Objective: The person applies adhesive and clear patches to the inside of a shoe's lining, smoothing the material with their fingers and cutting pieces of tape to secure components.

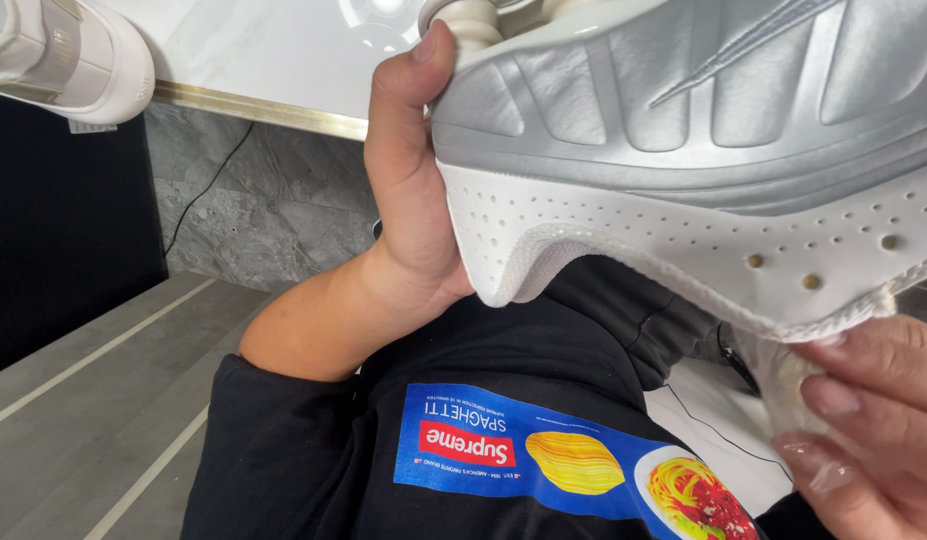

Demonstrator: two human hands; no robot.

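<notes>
- A white and silver sneaker (703, 150) fills the upper right of the view, held up close to the camera and turned on its side, so its silver moulded side panel faces down the frame and the white perforated part lies below it.
- The sneaker's collar, edged with white woven trim, hangs over the person's black shirt (503, 340); small metal eyelets show along the perforated white part at the right.
- The left hand (408, 190) grips the sneaker at its heel end: the thumb runs upward along the edge of the silver panel, its tip near the cream sole parts at the top, and the palm presses against the white heel.
- The left wrist is bent, and the bare forearm slants down to the left into a black sleeve.
- The right hand (868, 420) comes in from the lower right corner, fingers close together and pointing left; the fingertips pinch or press the white fabric (783, 375) that hangs below the sneaker's collar. Whether they close fully around it I cannot tell.
- The shirt carries a blue printed panel (573, 465) with pictures of pasta.
- Beyond the left hand lies a white marble table (253, 50) with a gold edge.
- A second white sneaker (68, 55) rests on that table at the upper left corner.
- Below the table are a grey stone wall (263, 200) and a grey striped floor (93, 400).
</notes>
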